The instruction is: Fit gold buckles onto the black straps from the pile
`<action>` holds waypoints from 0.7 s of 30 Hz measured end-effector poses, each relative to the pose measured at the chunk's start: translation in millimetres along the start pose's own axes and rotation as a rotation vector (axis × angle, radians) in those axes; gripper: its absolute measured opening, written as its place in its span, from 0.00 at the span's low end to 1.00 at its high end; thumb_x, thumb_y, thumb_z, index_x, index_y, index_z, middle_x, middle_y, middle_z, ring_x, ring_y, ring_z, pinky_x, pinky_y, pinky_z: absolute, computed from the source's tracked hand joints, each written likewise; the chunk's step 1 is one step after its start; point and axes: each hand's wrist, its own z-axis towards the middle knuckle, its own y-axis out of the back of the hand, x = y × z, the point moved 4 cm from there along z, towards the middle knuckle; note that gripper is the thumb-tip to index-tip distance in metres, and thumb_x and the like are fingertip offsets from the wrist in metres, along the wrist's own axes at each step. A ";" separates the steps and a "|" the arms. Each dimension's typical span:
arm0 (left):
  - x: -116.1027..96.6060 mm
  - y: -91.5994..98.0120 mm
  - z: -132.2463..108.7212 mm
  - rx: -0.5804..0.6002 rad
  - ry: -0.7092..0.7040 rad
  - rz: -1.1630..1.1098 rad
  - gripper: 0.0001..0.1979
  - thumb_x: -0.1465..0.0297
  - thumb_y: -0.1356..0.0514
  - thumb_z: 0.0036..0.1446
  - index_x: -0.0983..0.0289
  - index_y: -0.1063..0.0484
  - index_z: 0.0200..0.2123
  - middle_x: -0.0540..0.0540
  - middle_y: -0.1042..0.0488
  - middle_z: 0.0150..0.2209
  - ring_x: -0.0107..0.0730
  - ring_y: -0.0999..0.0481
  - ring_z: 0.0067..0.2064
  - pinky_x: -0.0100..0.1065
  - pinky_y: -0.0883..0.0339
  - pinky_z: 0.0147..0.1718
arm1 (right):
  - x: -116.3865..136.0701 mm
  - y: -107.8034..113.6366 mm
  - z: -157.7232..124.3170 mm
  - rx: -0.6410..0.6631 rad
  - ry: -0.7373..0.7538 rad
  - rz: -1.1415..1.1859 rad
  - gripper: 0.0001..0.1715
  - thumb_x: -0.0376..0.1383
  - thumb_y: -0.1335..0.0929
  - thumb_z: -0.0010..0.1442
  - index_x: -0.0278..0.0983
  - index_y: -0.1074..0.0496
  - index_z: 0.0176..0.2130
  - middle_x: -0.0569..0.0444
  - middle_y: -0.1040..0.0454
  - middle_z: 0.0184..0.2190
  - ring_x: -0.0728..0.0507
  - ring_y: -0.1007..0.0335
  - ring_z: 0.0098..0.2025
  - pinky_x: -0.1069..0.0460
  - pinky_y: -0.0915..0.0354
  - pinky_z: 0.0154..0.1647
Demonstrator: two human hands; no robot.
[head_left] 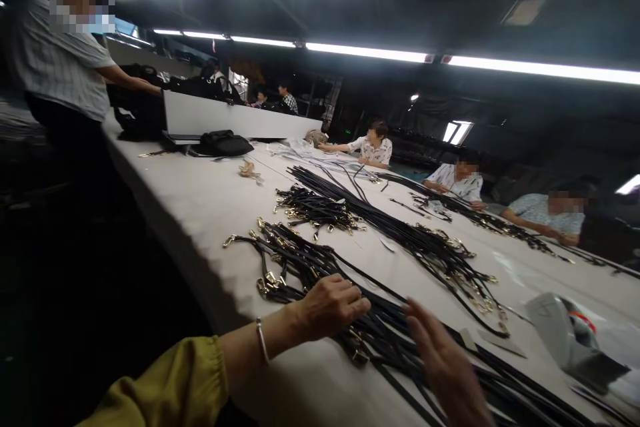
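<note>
A pile of black straps with gold-coloured metal clasps [295,260] runs along the near side of the table. Over the middle of it is my left hand [333,307], its fingers curled inward close to the straps; whatever they may hold is hidden under the knuckles. Further right, my right hand [445,360] hovers above the long strap ends [505,373], somewhat blurred, with its fingers stretched out and nothing visible in them. Beyond both hands lies a second bundle of long black straps [380,213], next to a heap of short clasped straps [320,210].
A long pale-covered table [180,187] stretches away. On the right stands a white dispenser-like object [555,333] with a red part. A black bag [225,143] lies near a white panel [240,113]. One person [65,60] stands at left; several sit along the far side.
</note>
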 end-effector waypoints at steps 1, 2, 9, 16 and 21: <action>-1.0 -2.5 2.2 0.004 0.001 -0.020 0.07 0.71 0.49 0.67 0.64 0.32 0.39 0.51 0.30 0.29 0.31 0.31 0.30 0.34 0.39 0.31 | 13.8 -31.1 3.3 0.145 0.006 0.099 0.35 0.57 0.36 0.59 0.39 0.31 0.57 0.48 0.23 0.44 0.36 0.26 0.44 0.46 0.31 0.45; 1.2 -5.1 2.1 0.011 0.018 -0.035 0.08 0.71 0.48 0.67 0.64 0.32 0.36 0.51 0.30 0.29 0.31 0.31 0.30 0.35 0.39 0.30 | 26.2 -56.1 5.4 0.213 -0.002 0.183 0.36 0.58 0.38 0.61 0.39 0.32 0.58 0.50 0.22 0.37 0.39 0.26 0.34 0.47 0.30 0.37; 31.5 -19.7 -26.7 0.112 0.143 -0.102 0.06 0.74 0.45 0.64 0.64 0.32 0.32 0.51 0.28 0.29 0.32 0.29 0.28 0.32 0.40 0.25 | 29.5 -119.0 22.0 0.398 -0.023 0.328 0.30 0.59 0.34 0.56 0.35 0.24 0.32 0.58 0.36 0.16 0.48 0.43 0.20 0.54 0.45 0.21; 113.7 -45.0 -9.3 0.237 0.289 -0.165 0.13 0.81 0.47 0.61 0.63 0.29 0.44 0.56 0.25 0.38 0.35 0.25 0.38 0.32 0.34 0.35 | -20.0 -129.3 22.2 0.138 -0.152 0.462 0.29 0.57 0.28 0.51 0.36 0.23 0.39 0.58 0.34 0.20 0.50 0.43 0.20 0.55 0.46 0.21; 198.1 -75.7 3.2 0.366 0.372 -0.228 0.06 0.73 0.42 0.62 0.67 0.27 0.42 0.58 0.26 0.44 0.37 0.25 0.42 0.39 0.30 0.42 | -27.9 -125.1 13.0 -0.103 -0.018 0.428 0.29 0.56 0.30 0.54 0.37 0.23 0.45 0.59 0.35 0.18 0.48 0.40 0.21 0.54 0.43 0.22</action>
